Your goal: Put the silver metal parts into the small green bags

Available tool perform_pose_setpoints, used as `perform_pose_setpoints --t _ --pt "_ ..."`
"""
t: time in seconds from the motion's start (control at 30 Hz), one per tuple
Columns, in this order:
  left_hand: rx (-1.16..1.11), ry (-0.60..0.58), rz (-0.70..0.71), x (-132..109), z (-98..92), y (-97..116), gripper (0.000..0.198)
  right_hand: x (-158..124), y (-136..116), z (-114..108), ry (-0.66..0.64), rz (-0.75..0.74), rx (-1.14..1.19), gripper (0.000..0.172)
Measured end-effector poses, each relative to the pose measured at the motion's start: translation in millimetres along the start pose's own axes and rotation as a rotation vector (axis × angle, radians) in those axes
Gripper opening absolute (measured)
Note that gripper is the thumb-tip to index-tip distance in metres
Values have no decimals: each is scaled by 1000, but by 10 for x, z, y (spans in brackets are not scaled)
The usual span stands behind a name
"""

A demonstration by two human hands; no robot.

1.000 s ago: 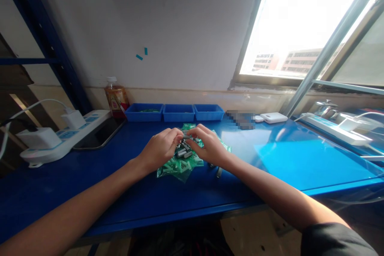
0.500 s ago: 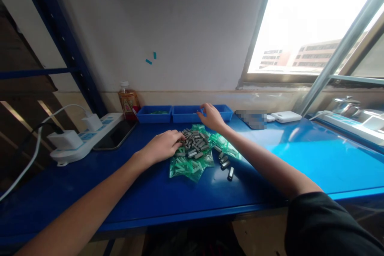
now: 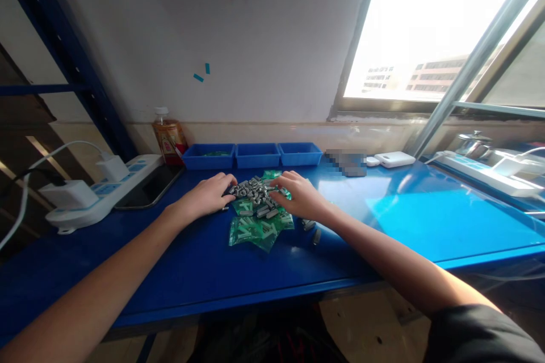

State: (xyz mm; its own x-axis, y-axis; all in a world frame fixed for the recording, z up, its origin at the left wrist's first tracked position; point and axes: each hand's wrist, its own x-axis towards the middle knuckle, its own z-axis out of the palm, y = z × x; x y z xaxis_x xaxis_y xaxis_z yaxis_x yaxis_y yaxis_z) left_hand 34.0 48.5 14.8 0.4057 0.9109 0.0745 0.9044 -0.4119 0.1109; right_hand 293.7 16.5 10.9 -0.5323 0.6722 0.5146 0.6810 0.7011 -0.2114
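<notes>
The left hand (image 3: 208, 195) and right hand (image 3: 300, 196) are flanking metal pieces (image 3: 256, 190) heaped on green bags (image 3: 264, 243), both curling inward; whether either is grasping a piece, the view is not showing

A loose black sleeve (image 3: 477, 333), creased and faintly glossy, ends near the elbow of a person's right arm (image 3: 395, 261), the slim forearm bare down to the right hand (image 3: 300, 195). The left forearm (image 3: 128, 266) and left hand (image 3: 208, 195) are also bare; dark clothing (image 3: 287, 347) with thin pinkish-red markings covers the lap.
</notes>
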Motion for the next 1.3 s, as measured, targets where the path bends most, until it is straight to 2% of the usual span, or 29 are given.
perform_pose_setpoints --t 0.1,0.2,0.4,0.57,0.67,0.77,0.87,1.0,1.1,1.3 --pt "13 -47 -55 17 -24 -51 34 -16 27 9 -41 -6 2 20" --pt "-1 -43 -85 44 -14 -85 33 -31 37 15 -63 -7 18 20" --pt "-55 -16 -166 73 -2 -117 48 -29 1 21 -92 -4 47 20" --pt "-40 7 -220 87 -2 -158 34 -30 -3 10 -102 4 55 20" --pt "-6 72 -237 78 -13 -158 31 -33 -10 2 -96 6 49 19" --pt "-2 120 -194 68 -13 -138 36 -35 -15 4 -89 1 44 18" --pt "7 97 -159 69 6 -119 42 -38 -9 18 -86 -7 44 18" --pt "15 88 -145 76 16 -123 34 -42 3 43 -78 -21 42 18" --pt "-80 160 -114 71 -15 -86 33 -44 -5 49 -71 -25 37 18" --pt "-256 312 135 -47 -123 289 28 -42 -50 37 20 -35 52 22"
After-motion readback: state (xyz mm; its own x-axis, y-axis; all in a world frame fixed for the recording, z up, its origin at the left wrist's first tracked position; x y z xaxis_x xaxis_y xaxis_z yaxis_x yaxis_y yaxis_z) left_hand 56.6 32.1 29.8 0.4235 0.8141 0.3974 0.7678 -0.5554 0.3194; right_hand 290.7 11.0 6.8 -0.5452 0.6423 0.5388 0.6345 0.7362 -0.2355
